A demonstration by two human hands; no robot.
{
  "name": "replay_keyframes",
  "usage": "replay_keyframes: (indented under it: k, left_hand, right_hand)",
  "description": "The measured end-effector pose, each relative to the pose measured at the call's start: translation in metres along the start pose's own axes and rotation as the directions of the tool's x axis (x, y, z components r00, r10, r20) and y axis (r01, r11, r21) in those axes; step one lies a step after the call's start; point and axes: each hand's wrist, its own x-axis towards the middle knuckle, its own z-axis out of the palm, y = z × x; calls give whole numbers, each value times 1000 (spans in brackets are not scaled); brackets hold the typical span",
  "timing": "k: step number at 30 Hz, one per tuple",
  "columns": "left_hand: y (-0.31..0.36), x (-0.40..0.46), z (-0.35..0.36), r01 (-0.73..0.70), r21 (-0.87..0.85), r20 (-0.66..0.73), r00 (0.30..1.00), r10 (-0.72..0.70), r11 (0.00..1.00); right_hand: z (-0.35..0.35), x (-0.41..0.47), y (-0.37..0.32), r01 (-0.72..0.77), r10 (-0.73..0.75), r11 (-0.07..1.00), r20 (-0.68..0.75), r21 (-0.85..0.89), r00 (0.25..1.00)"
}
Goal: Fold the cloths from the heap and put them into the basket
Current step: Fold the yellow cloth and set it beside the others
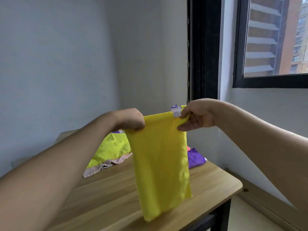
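Observation:
A yellow cloth [160, 162] hangs in the air above the wooden table [106, 194], doubled into a long narrow panel. My left hand [131, 120] grips its upper left corner. My right hand [195, 116] pinches the upper right corner, where a small white label [175, 110] sticks up. Behind the cloth lies the heap: a lime-green cloth [113, 147] over a beige scalloped one [103, 165], and a purple cloth [195, 158] to the right. No basket is in view.
The table's right edge and rounded corner [236, 185] stand near a wall with a dark-framed window [270, 80]. A black vertical frame [203, 47] rises behind the table. Floor shows at the lower right.

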Motion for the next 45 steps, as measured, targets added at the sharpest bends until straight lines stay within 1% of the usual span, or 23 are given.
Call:
replay_keyframes:
  k: [1, 3, 5, 7, 11, 13, 14, 16, 18, 19, 20, 21, 22, 24, 25, 27, 28, 29, 32, 35, 38, 41, 45]
  left_hand:
    - [-6, 5, 4, 0, -12, -39, 999, 0, 1000]
    - [-20, 15, 11, -2, -8, -189, 982, 0, 1000]
    - [-33, 22, 15, -23, 20, -373, 927, 29, 1000]
    - [-42, 25, 18, -101, 0, -492, 866, 88, 995]
    - [-46, 17, 18, -207, 1, -594, 787, 167, 978]
    - [-45, 12, 22, -208, 40, -602, 776, 190, 977]
    - [-44, 9, 24, -198, 48, -585, 789, 188, 979]
    - [-43, 3, 31, -175, -17, -459, 876, 148, 984]
    - [-46, -7, 42, -104, -141, -193, 978, 75, 985]
    - [-50, -13, 51, -58, -184, -34, 998, 52, 981]
    - [-55, -20, 62, -21, -199, 103, 994, 42, 980]
    - [-60, -26, 75, 1, -194, 212, 976, 41, 981]
    - [-65, -33, 90, 19, -184, 302, 953, 38, 983]
    - [-76, -45, 121, 103, -210, 490, 871, 14, 972]
    - [-81, -49, 134, 164, -241, 584, 812, 7, 957]
    - [-88, -59, 158, 253, -258, 717, 697, 10, 933]
    - [-91, -61, 168, 257, -261, 738, 675, 20, 930]
    - [-94, -61, 175, 247, -269, 729, 684, 29, 931]
    - [-104, -58, 181, 250, -340, 599, 801, 4, 907]
    - [-119, -49, 182, 263, -439, 468, 883, -32, 859]
    - [-132, -34, 188, 222, -532, 247, 964, -101, 817]
    - [-144, -11, 200, 163, -582, -7, 979, -206, 797]
    - [-156, 9, 218, 179, -458, -217, 927, -305, 871]
  right_hand:
    - [3, 8, 4, 19, -19, 1000, -31, -19, 999]
    - [7, 23, 13, 106, -112, 992, -111, -62, 987]
    - [11, 34, 21, 225, -236, 971, -181, -80, 955]
    - [13, 41, 25, 333, -348, 938, -237, -101, 907]
    - [16, 45, 28, 491, -528, 849, -327, -195, 784]
    - [17, 45, 34, 536, -587, 810, -343, -239, 734]
    - [17, 46, 37, 541, -601, 800, -342, -261, 723]
    - [16, 46, 46, 517, -595, 801, -296, -302, 748]
    - [15, 44, 61, 455, -527, 830, -184, -324, 830]
    - [14, 40, 71, 391, -450, 850, -102, -353, 887]
    - [13, 37, 81, 306, -338, 858, -5, -413, 941]
    - [12, 32, 93, 212, -187, 843, 101, -494, 977]
    - [11, 30, 106, 128, -12, 808, 201, -575, 980]
    - [14, 25, 136, 30, 295, 706, 332, -707, 896]
    - [17, 25, 148, 19, 382, 655, 353, -755, 854]
    - [24, 25, 170, 30, 475, 564, 355, -825, 805]
    - [28, 27, 178, 37, 498, 531, 347, -847, 795]
    - [31, 28, 184, 41, 507, 507, 336, -861, 794]
    - [36, 37, 189, 56, 463, 472, 300, -880, 834]
    - [41, 52, 184, 84, 290, 520, 269, -850, 919]
    - [46, 67, 178, 118, 84, 598, 209, -793, 974]
    - [55, 85, 178, 135, -50, 632, 134, -764, 990]
    - [68, 110, 186, 96, -108, 759, 20, -644, 994]
